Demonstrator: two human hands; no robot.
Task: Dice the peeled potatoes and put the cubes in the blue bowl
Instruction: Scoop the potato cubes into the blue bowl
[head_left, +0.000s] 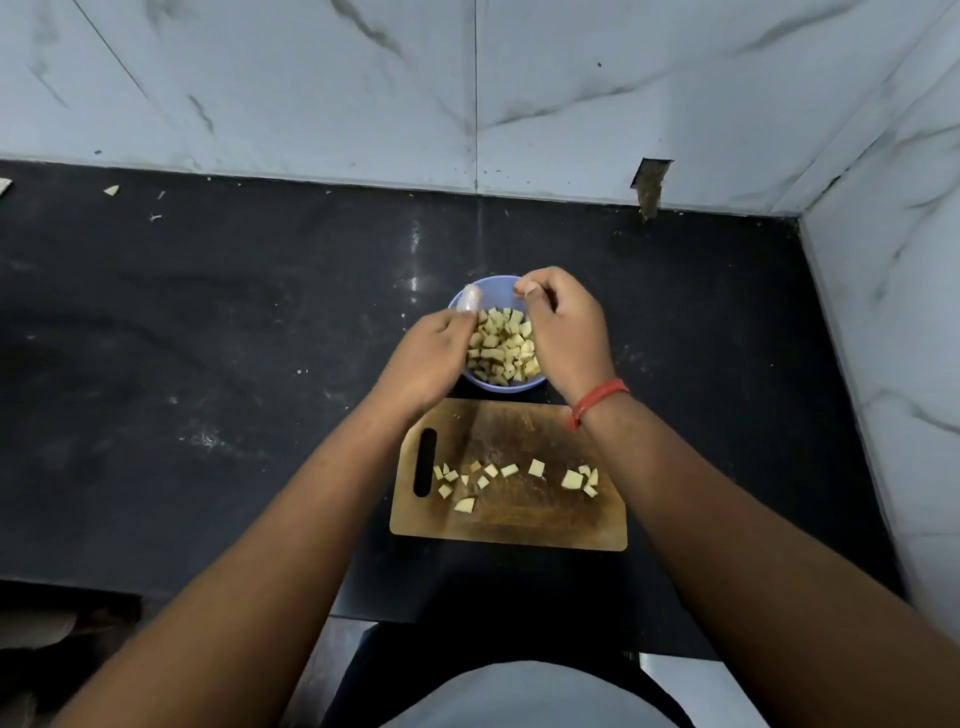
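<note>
While both hands hover over the blue bowl (465, 299), left hand (431, 358) pinching something pale, right hand (563, 332) curled, dropped potato cubes (501, 345) could bounce onto the surface (208, 338)

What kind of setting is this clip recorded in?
Most likely a home kitchen: a dark stone counter against marble-look wall tiles, with a wooden cutting board and blue bowl of potato cubes.
</note>
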